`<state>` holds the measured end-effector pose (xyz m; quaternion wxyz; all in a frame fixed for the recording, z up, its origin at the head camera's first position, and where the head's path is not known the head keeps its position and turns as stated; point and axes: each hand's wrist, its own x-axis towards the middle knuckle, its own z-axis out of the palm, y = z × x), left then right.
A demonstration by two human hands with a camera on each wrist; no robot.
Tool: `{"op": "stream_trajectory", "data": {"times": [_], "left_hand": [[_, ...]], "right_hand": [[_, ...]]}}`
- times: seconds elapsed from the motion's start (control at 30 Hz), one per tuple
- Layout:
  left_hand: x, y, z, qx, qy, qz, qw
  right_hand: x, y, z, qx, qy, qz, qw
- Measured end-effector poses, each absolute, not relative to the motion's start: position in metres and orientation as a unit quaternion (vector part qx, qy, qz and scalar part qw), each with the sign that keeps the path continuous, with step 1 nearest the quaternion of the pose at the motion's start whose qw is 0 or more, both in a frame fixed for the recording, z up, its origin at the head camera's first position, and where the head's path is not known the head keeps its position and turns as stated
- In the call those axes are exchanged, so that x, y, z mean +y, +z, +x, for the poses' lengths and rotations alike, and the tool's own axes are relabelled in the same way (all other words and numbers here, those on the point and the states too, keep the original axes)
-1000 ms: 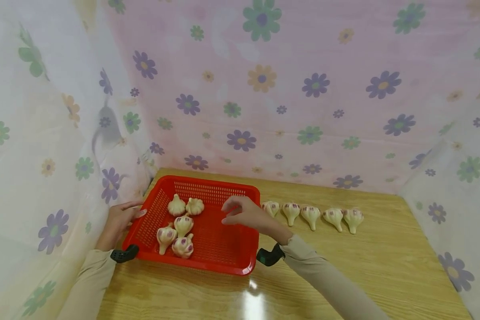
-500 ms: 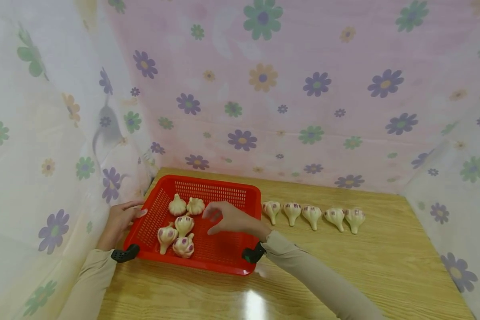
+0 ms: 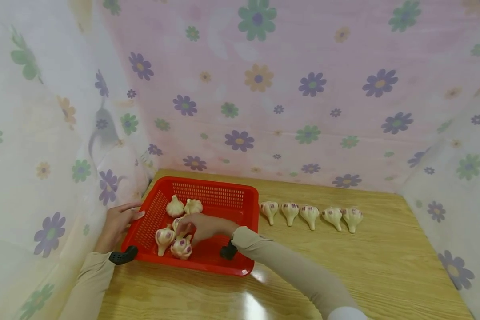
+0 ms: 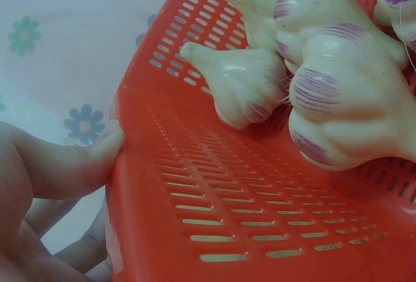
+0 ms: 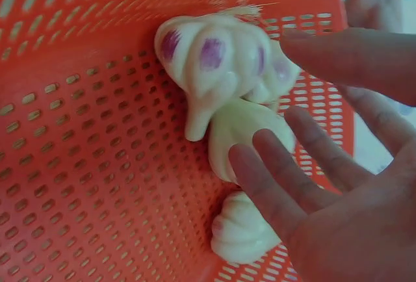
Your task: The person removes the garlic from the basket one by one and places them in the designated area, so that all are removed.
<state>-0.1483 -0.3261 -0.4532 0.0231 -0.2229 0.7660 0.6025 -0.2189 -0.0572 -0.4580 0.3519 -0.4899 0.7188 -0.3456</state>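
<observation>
Garlic bulbs (image 3: 182, 249), five, in red basket (image 3: 196, 265) — right hand (image 3: 203, 225) newly arrived over them, fingers spread, gripping nothing; left hand (image 3: 117, 223), fingers extended, touching rim — bulbs seemingly within grasp.

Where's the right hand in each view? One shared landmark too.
Head: right hand sits left of centre, lower half, over the basket's interior.
Left wrist: not in it.
Right wrist: right side, running off the right and bottom edges.
Shared landmark: the red basket.
</observation>
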Motion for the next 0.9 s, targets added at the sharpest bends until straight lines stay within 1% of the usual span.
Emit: {"op": "stream_trajectory", "data": {"times": [0.13, 0.27, 0.43, 0.57, 0.9], "left_hand": [[-0.327, -0.454, -0.148, 0.767, 0.600, -0.227, 0.025], [-0.328, -0.454, -0.148, 0.765, 0.601, -0.231, 0.024], [-0.327, -0.453, -0.149, 0.763, 0.603, -0.232, 0.025], [-0.327, -0.453, -0.149, 0.763, 0.605, -0.228, 0.027], [-0.328, -0.454, -0.148, 0.763, 0.607, -0.221, 0.025]], "right_hand": [[-0.071, -0.466, -0.217, 0.706, -0.313, -0.524, 0.359], [-0.082, -0.472, -0.211, 0.714, -0.272, -0.533, 0.364], [-0.088, -0.477, -0.204, 0.739, -0.209, -0.543, 0.340], [-0.089, -0.479, -0.203, 0.744, -0.184, -0.556, 0.323], [-0.076, -0.474, -0.204, 0.757, -0.146, -0.552, 0.316]]}}
